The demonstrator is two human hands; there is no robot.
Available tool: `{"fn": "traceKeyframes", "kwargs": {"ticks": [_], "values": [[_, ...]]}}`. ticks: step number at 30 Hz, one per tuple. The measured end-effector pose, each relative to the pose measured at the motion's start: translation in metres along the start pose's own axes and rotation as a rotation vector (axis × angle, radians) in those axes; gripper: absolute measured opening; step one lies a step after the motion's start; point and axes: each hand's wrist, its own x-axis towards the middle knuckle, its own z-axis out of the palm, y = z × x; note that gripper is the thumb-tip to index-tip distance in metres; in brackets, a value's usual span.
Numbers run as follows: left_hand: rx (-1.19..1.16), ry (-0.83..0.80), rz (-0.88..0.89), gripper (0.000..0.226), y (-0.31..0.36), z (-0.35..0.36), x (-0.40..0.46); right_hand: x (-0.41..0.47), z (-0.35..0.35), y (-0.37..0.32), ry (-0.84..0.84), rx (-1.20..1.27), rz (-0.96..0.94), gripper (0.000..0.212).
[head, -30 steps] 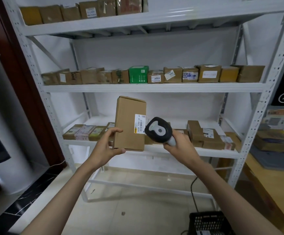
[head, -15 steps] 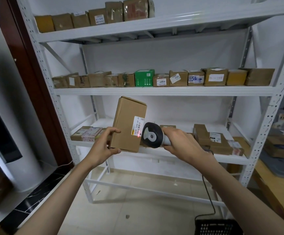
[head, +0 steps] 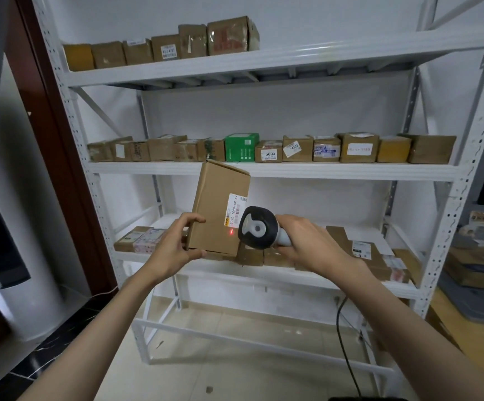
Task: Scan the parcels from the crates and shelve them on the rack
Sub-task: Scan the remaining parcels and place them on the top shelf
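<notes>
Parcel (head: 216,209): you are holding it upright in the air before the rack (head: 264,170), your left hand (head: 174,247) gripping its lower left corner, label turned toward the scanner so the beam can reach it. Scanner (head: 259,227): your right hand (head: 310,244) is clasping its handle, and its head is covering part of the label. Crates: only a dark sliver is showing at the bottom edge.

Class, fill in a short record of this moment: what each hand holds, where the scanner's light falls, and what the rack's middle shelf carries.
left hand: left hand grips the cardboard parcel, held tilted
right hand: right hand holds the barcode scanner
scanner light: red dot on the parcel, just below its label
middle shelf: row of boxes, one green box
</notes>
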Motion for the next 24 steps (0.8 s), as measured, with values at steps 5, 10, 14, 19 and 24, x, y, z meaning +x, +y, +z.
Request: {"fn": "traceKeyframes", "kwargs": {"ticks": [5,10,14,19,24], "values": [[-0.028,0.028,0.039,0.069,0.039,0.003,0.038,0.025,-0.014,0.014,0.137,0.270,0.044,0.030],[-0.108,0.049,0.090,0.069,0.079,0.003,0.079,0.059,-0.044,0.025,0.326,0.555,0.058,0.033],[-0.149,0.084,0.129,0.069,0.108,0.001,0.116,0.084,-0.079,0.032,0.433,0.688,0.046,0.029],[-0.229,0.101,0.164,0.069,0.136,-0.003,0.167,0.121,-0.116,0.043,0.490,0.777,0.050,0.028],[-0.247,0.106,0.189,0.070,0.154,-0.011,0.223,0.164,-0.140,0.058,0.505,0.850,0.063,0.036]]}}
